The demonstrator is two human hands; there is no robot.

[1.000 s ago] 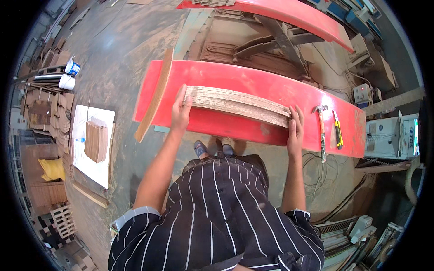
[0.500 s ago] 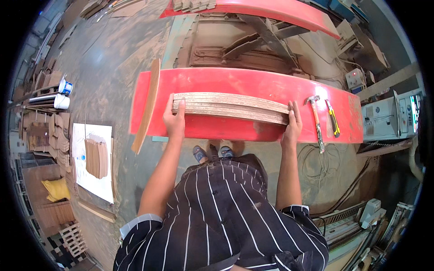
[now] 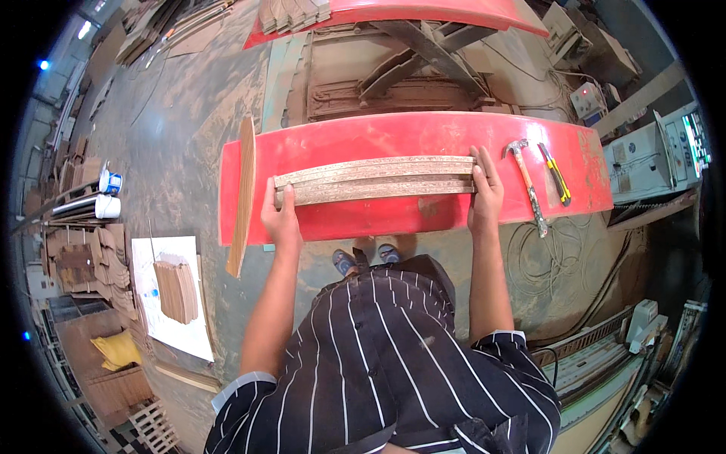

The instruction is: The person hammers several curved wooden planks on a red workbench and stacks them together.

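A stack of several long, gently curved wooden strips (image 3: 378, 177) spans the space between my hands, above the red tabletop (image 3: 363, 135). My left hand (image 3: 281, 218) grips its left end, thumb on the near side. Its right end is held by my right hand (image 3: 485, 193), fingers along the end faces. Another wooden strip (image 3: 243, 198) lies crosswise at the table's left end, sticking out past the near edge. Right of my right hand are a claw hammer (image 3: 528, 184) with a worn handle and a yellow-and-black utility knife (image 3: 556, 175).
A second red surface (image 3: 423, 13) carries cut wooden pieces (image 3: 291, 15) beyond a dark scissor frame (image 3: 423, 57). On the floor at left, a stack of wooden pieces (image 3: 177, 291) rests on a white sheet (image 3: 198, 337). Cables (image 3: 525, 261) coil on the floor at right.
The strip stack has shifted slightly left and levelled out, its right end coming nearer level with the left. Both hands keep their hold, and the whole view has turned a little.
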